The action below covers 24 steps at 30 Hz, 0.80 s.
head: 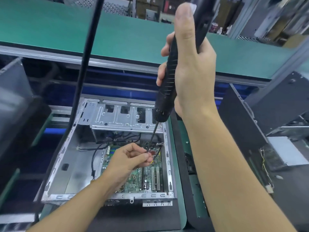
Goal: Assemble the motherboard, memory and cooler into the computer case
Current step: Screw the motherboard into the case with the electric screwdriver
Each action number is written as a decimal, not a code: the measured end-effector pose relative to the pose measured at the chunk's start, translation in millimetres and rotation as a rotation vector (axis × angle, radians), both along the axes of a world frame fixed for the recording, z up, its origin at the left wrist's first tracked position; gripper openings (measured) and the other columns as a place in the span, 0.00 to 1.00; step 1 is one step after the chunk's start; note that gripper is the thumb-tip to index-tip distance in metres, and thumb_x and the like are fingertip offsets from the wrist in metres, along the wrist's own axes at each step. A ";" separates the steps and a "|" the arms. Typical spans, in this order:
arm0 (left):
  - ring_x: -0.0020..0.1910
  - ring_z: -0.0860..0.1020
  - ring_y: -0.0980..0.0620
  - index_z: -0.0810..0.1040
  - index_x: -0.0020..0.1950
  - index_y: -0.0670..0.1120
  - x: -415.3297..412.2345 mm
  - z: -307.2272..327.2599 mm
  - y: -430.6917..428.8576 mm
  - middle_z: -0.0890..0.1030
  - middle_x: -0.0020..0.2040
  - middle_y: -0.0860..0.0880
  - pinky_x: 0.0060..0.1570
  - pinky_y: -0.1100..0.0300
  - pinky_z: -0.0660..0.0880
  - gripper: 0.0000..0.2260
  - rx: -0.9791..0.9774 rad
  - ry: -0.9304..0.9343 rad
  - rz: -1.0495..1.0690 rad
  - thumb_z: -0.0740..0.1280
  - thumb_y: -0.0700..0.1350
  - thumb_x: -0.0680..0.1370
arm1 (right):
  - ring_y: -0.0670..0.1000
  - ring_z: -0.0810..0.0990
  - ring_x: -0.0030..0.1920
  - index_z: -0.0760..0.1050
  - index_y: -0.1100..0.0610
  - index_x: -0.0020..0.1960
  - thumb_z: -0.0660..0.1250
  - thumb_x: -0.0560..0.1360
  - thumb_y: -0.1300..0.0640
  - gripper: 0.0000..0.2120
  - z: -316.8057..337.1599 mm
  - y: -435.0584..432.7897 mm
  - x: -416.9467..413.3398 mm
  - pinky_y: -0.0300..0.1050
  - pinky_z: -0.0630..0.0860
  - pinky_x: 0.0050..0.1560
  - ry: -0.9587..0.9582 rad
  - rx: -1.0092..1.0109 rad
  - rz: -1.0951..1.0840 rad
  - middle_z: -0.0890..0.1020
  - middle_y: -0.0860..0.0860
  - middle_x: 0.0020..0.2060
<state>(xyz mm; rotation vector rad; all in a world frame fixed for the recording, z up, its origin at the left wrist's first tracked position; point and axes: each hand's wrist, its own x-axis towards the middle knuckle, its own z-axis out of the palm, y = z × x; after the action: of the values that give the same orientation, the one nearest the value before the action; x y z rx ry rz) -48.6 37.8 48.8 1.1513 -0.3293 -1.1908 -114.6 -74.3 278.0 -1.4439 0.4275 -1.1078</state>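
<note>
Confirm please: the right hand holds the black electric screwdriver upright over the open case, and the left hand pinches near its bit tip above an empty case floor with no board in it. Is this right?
Not quite. The head view shows the motherboard already lying in the case, under the left hand. The rest holds: the right hand holds the black electric screwdriver upright, and the left hand pinches near its bit tip.

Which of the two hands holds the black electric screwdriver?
The right hand, raised high, grips the screwdriver; the left hand only pinches at its bit tip.

Two hands [187, 64], one electric screwdriver [167, 91], one open computer case [70, 164], one motherboard [150, 174], one hanging black cable [83, 72]
</note>
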 end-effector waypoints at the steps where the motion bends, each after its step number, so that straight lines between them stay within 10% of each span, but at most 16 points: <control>1: 0.45 0.84 0.40 0.80 0.45 0.36 0.9 -1.5 0.9 0.83 0.46 0.33 0.42 0.59 0.81 0.11 0.001 -0.011 -0.009 0.75 0.35 0.65 | 0.53 0.73 0.26 0.72 0.60 0.46 0.66 0.79 0.45 0.17 -1.3 0.9 1.1 0.47 0.74 0.28 0.003 0.006 -0.007 0.75 0.53 0.35; 24: 0.45 0.84 0.39 0.84 0.47 0.40 -2.6 -22.1 -6.8 0.84 0.44 0.35 0.42 0.58 0.82 0.07 -0.058 -0.099 -0.022 0.71 0.30 0.74 | 0.53 0.73 0.26 0.72 0.61 0.47 0.65 0.81 0.46 0.17 -13.4 -9.7 -1.0 0.48 0.75 0.28 0.021 0.038 -0.031 0.74 0.56 0.37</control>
<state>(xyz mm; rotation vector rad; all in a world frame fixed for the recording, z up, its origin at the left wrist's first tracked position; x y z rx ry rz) -51.2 31.0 26.7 1.1605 -0.4499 -1.1384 -115.6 -83.9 264.6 -1.4202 0.4846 -1.1044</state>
